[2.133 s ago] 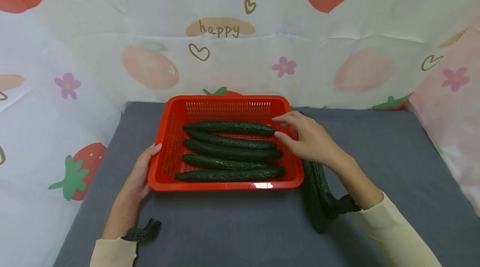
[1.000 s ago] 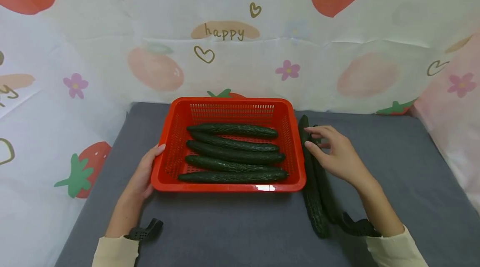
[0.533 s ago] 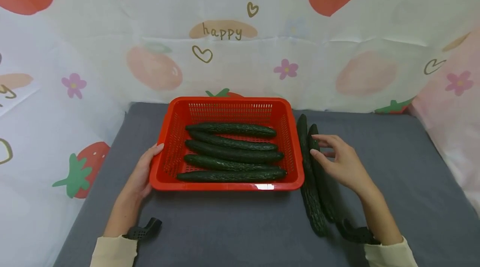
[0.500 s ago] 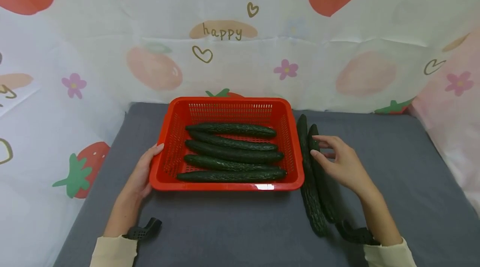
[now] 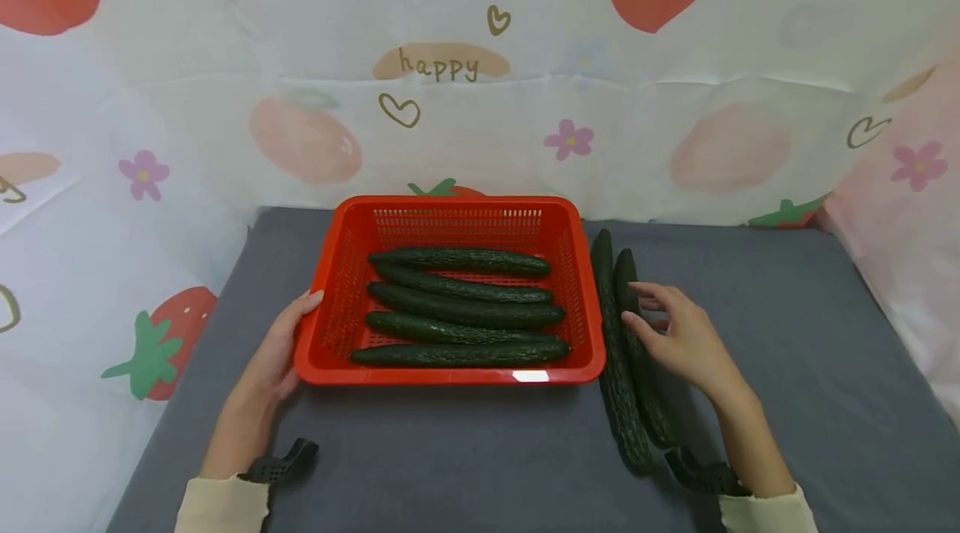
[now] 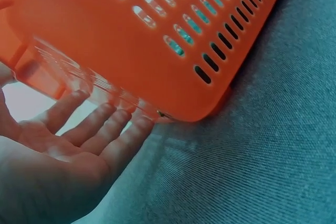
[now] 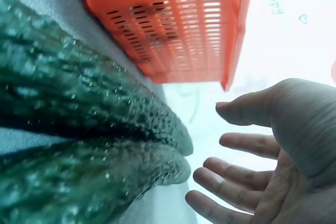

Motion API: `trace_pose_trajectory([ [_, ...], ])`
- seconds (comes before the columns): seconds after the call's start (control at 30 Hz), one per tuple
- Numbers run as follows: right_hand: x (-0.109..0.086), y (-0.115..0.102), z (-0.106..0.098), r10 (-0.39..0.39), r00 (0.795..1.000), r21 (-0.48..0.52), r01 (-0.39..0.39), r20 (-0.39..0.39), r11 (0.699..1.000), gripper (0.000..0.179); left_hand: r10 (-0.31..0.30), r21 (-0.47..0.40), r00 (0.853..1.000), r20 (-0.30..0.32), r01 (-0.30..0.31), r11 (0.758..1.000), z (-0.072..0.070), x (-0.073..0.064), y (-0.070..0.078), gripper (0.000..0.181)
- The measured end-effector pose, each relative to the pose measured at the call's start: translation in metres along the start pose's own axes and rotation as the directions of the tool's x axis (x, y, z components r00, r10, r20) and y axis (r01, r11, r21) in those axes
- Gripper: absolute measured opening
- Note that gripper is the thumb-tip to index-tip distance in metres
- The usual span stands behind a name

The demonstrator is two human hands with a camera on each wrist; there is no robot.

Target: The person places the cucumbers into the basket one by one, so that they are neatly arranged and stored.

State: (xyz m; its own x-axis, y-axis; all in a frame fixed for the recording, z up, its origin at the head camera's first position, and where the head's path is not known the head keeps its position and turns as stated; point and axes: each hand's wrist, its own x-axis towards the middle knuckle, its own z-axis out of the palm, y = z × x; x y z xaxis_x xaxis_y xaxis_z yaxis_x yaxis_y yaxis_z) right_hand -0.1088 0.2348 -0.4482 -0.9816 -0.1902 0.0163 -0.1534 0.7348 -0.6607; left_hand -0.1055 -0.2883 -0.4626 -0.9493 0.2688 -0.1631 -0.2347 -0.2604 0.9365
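Observation:
A red plastic basket (image 5: pixel 450 376) with slotted walls holds several dark green cucumbers (image 5: pixel 468 315), laid side by side. At its left side, my left hand (image 5: pixel 281 341) holds the basket, thumb at the rim and fingers against the outer wall. The left wrist view shows those fingertips touching the wall (image 6: pixel 105 40). Two more cucumbers lie lengthwise on the cloth right of the basket: a nearer one (image 5: pixel 618 375) along its wall and an outer one (image 5: pixel 645 375). My right hand (image 5: pixel 686 341) hovers beside the outer cucumber, fingers loosely spread, holding nothing; the right wrist view shows a gap.
Grey cloth (image 5: pixel 435 458) covers the table. A white printed curtain (image 5: pixel 465 133) with strawberries and hearts hangs behind it and along the left; a pink sheet (image 5: pixel 915 208) hangs at the right. Black straps with camera mounts sit on both wrists.
My right hand has moved from over the basket's right end, across the two outside cucumbers, to the outer one's right side. The left hand stays at the basket, whose cucumbers look unmoved.

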Motion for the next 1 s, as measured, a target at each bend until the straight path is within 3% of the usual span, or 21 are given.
trace_pose_trajectory([
  [0.2, 0.000, 0.007, 0.002, 0.014, 1.000, -0.046, -0.013, 0.010, 0.999, 0.055, 0.004, -0.024, 0.999, 0.053, -0.003, 1.000, -0.002, -0.002, 0.001, 0.032],
  [0.4, 0.001, 0.010, 0.005, 0.039, 0.999, -0.076, -0.037, 0.034, 0.996, 0.058, -0.013, 0.015, 0.999, 0.041, 0.012, 1.000, -0.001, -0.002, 0.003, 0.031],
  [0.77, -0.002, 0.013, 0.011, 0.081, 0.994, -0.094, -0.074, 0.074, 0.993, 0.062, -0.039, 0.012, 0.999, 0.013, 0.038, 0.999, -0.001, -0.003, 0.007, 0.029],
  [1.0, -0.001, 0.013, 0.013, 0.113, 0.989, -0.102, -0.103, 0.093, 0.989, 0.064, -0.020, -0.010, 0.998, 0.058, 0.021, 1.000, -0.002, -0.003, 0.006, 0.027],
])
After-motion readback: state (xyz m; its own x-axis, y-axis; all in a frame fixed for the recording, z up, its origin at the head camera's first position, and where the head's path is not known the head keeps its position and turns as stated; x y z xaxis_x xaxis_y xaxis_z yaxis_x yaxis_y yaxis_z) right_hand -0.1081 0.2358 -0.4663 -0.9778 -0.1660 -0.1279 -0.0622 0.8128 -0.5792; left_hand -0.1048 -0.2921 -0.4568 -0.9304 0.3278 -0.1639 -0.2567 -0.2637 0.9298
